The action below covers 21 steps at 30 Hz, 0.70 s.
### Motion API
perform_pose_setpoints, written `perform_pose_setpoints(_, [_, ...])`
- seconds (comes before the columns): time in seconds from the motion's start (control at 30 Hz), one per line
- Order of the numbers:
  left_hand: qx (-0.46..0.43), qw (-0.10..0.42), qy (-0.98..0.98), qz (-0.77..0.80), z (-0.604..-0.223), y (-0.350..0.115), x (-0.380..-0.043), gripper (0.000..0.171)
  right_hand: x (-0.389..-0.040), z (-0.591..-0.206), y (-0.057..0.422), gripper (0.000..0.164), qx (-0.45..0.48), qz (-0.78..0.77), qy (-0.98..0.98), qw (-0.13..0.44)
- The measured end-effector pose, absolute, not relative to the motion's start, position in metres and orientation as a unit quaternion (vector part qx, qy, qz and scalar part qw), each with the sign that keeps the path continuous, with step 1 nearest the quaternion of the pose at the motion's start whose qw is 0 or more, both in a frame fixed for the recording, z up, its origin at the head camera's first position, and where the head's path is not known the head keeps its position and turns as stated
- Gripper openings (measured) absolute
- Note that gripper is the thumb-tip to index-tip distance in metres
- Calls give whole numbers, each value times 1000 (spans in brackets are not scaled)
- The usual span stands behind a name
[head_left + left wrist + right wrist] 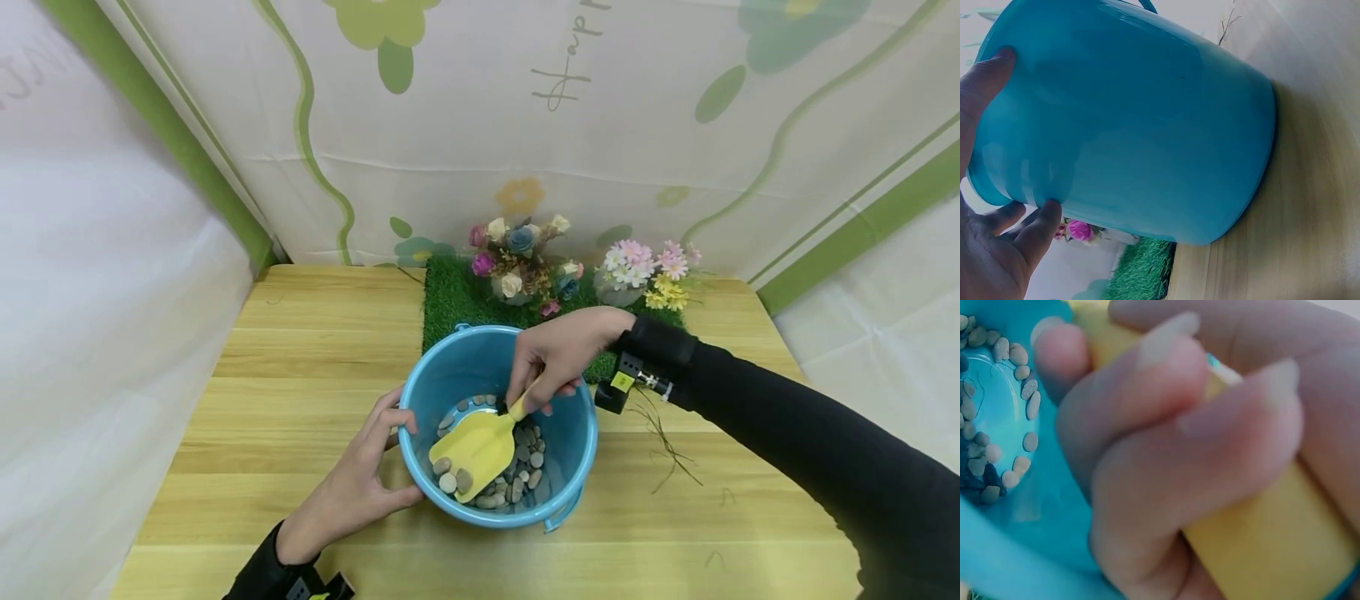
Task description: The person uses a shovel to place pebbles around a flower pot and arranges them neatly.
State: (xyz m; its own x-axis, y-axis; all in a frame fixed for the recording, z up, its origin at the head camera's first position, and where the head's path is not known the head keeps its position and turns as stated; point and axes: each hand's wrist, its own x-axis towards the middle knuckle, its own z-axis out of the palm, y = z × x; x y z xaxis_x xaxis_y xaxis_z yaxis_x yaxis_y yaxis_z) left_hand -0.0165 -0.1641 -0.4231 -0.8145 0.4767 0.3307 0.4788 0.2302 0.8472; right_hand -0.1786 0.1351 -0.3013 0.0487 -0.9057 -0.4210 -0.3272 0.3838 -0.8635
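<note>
A blue bucket (583, 442) stands upright on the wooden table, with grey and tan pebbles (491, 501) on its bottom. My right hand (558, 354) reaches over the rim and grips the handle of a yellow toy shovel (486, 446). In the right wrist view my fingers (1147, 469) curl round that yellow handle. The shovel's blade slants down inside the bucket, a few pebbles at its tip. My left hand (356, 483) holds the bucket's near left side, fingers at the rim and thumb against the outer wall. The left wrist view shows the bucket's outside (1147, 125).
Behind the bucket lies a green turf mat (442, 292) bearing mixed flowers (521, 262) and pink, white and yellow flowers (648, 271). Dry strands (667, 446) lie right of the bucket. A printed curtain (465, 133) hangs along the table's back edge (337, 268).
</note>
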Motion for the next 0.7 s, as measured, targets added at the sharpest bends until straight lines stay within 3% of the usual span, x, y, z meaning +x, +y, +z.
perform_pose_setpoints(0.7, [-310,4,-783,-539,-423,-164,-17,63,-180,-294,166,28,-498,-331,606,524])
